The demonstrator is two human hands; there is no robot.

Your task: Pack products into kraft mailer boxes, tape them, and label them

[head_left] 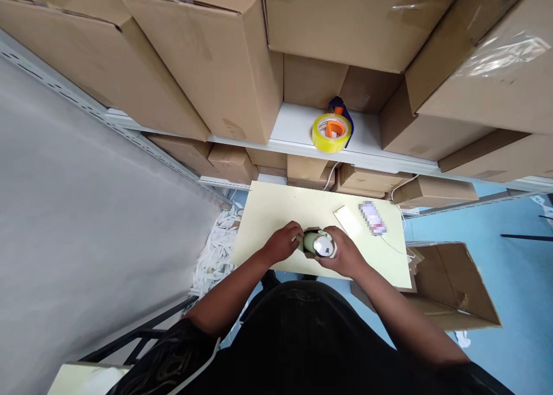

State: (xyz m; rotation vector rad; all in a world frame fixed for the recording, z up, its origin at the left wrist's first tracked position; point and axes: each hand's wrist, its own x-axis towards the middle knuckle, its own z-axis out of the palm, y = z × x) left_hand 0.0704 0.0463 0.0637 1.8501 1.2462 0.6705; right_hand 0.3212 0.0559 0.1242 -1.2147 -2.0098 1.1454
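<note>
Over the front half of the pale yellow table [272, 211], a light green bottle [310, 242] with a shiny silver round end and a green loop sits between my hands. It appears partly inside a small cardboard box [309, 255]. My right hand [343, 251] is closed around the silver end of the bottle, thumb and fingers on either side. My left hand [281, 245] pinches the left edge of the small box; its fingertips are partly hidden.
Behind my right hand lie a white card [347, 220] and a blurred-out phone [372, 217] with a cable. A tape dispenser [332, 131] rests on the shelf above, among large cartons [207, 55]. An open carton [453, 280] stands right; paper shreds [216, 251] lie left.
</note>
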